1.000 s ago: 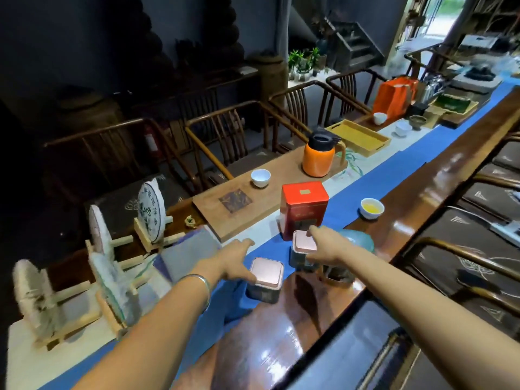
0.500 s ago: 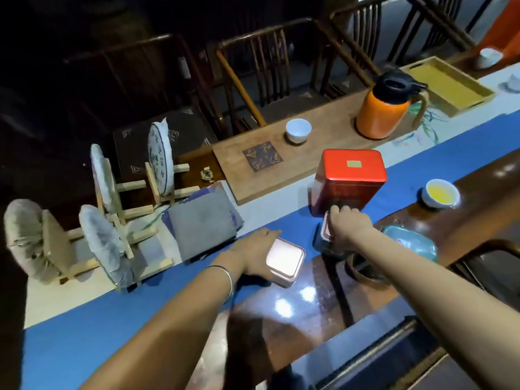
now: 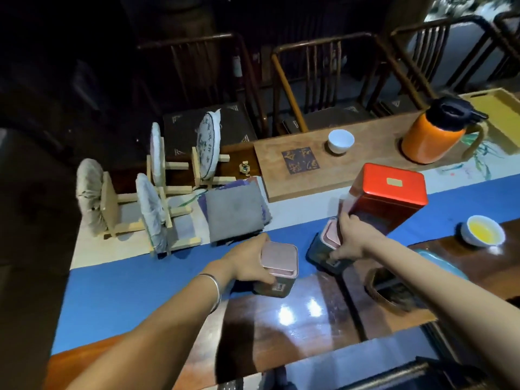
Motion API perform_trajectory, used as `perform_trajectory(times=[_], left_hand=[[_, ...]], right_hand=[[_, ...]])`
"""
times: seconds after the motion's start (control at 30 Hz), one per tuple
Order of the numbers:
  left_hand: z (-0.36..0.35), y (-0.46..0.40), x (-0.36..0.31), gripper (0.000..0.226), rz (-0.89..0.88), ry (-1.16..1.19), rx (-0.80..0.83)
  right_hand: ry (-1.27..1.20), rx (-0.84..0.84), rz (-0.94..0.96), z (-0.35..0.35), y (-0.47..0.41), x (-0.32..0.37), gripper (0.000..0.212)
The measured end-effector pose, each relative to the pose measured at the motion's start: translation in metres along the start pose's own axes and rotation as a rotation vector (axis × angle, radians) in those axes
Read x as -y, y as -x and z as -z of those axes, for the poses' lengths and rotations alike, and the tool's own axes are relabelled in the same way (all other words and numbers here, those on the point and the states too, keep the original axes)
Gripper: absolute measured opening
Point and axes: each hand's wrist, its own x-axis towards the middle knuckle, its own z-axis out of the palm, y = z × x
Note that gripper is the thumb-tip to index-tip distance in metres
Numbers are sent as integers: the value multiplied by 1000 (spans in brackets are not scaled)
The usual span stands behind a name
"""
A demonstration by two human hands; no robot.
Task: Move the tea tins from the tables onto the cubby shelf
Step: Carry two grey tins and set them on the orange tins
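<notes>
We see two small tea tins with pink lids at the near side of the blue runner (image 3: 140, 280), where it meets the glossy dark wood of the table (image 3: 295, 327). The left tin (image 3: 278, 266) is gripped by the left hand (image 3: 247, 261): fingers wrap its far side and the thumb lies along its near side. A silver bangle (image 3: 215, 288) circles that wrist. The right tin (image 3: 326, 249) is gripped by the right hand (image 3: 351, 239), whose fingers curl over the lid from above. We cannot tell whether either tin is lifted clear of the surface.

Just behind the right hand stands a tall red tin (image 3: 385, 198), upright on the runner. To its right sits a white cup of yellow tea (image 3: 482, 234). Beyond the runner lies a wooden tea board (image 3: 323, 170) carrying an empty white cup (image 3: 341, 141) and an orange thermos jug (image 3: 433, 136) with a black top. A folded grey cloth (image 3: 235, 212) lies left of the board. Further left, four wrapped tea cakes (image 3: 208, 144) stand on edge in wooden racks. Dark wooden chairs (image 3: 323, 80) line the far side.
</notes>
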Motion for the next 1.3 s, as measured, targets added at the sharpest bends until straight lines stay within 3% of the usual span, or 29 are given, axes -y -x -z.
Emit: perform_trajectory(times=[0.27,0.37,0.53,0.93,1.13,1.3], left_hand=[[62,123,61,69,159,288,-160],[71,189,89,76,209,369,-270],[69,319,142,65,291,428,-489],[10,718,251,73,596,631,-1175],[-4,884,255,78,743,644,-1462],[16,985,248,71,801,559,-1632]], right_hand=[[-127,43,403,44,23,111,72],[-79,87,565,50,44,175,72],[32,130,793,37,93,305,70],[257,175,1385,-46,302,657,80],[375,117,1701,-68,425,811,103],[300,218,1932,-60,514,918,88]])
